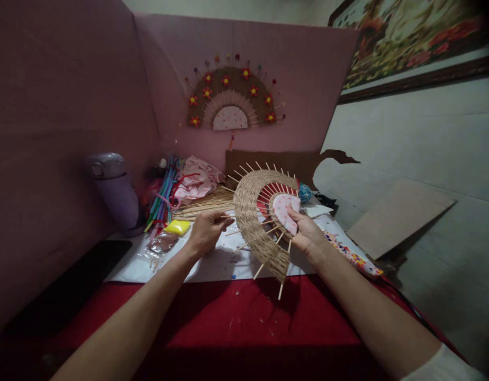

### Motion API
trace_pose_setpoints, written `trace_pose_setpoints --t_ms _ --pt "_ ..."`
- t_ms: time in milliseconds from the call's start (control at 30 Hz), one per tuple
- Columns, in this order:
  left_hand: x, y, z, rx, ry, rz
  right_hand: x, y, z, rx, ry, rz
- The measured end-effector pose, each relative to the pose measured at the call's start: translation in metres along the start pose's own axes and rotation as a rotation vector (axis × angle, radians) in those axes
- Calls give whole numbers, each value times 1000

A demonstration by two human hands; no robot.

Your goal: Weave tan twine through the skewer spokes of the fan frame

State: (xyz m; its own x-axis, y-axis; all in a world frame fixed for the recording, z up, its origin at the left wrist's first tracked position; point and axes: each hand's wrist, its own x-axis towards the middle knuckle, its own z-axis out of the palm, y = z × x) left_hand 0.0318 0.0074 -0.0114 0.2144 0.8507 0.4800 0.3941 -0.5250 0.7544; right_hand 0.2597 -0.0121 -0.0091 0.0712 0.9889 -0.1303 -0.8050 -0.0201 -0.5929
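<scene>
Head camera, lower edge of the frame: two bare forearms reach forward over a red cloth [236, 317] that covers the near part of the bench. Past it lies a white sheet [213, 264] with small spots of colour.

Above that sheet, in the middle of the frame, both hands hold up a half-round woven fan [254, 233], tilted on edge, with thin wooden spokes sticking out beyond its rim. The left hand [207, 232] is closed in a pinch on a spoke end at the fan's left edge. The right hand [308, 235] grips the fan at its hub, thumb pressed on the pink dotted half-disc [284, 210] there; red shows between the spokes just beside that disc.

To the right of the right wrist a patterned strip [353, 257] lies on the bench. Left of the left hand sit a yellow packet [178, 227] and, nearer, a clear bag [161, 243].

Farther back lie a bundle of bare sticks [202, 203], a pile of coloured pipe cleaners [165, 193], a crumpled pink cloth [199, 180], and a blue ball of yarn [305, 193] just behind the fan. A lilac flask [114, 190] stands at centre left against the side panel.

On the pink back panel, upper middle, hangs a finished fan [232, 98] dotted with red flowers. A framed picture [407, 42] fills the upper right, and a flat cardboard piece [397, 217] lies at the right.
</scene>
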Motion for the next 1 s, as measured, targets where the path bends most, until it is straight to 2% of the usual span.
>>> trace_pose_setpoints --t_ms 100,267,400,533,667,833,1000 --pt "1 -3 -3 133 79 10 -1 0 1 -34 50 125" --pt "0 0 -7 274 179 -29 -3 0 3 -52 82 116" --pt "0 3 -9 357 267 9 -3 0 3 -112 136 87" --pt "-1 6 -10 437 315 40 -1 1 3 -160 137 68" --pt "-2 6 -11 520 298 143 0 1 0 -164 139 64" --pt "-2 4 -12 574 240 290 2 2 -3 -154 69 132" --pt "-2 4 -13 638 217 303 4 1 -5 -205 22 136"
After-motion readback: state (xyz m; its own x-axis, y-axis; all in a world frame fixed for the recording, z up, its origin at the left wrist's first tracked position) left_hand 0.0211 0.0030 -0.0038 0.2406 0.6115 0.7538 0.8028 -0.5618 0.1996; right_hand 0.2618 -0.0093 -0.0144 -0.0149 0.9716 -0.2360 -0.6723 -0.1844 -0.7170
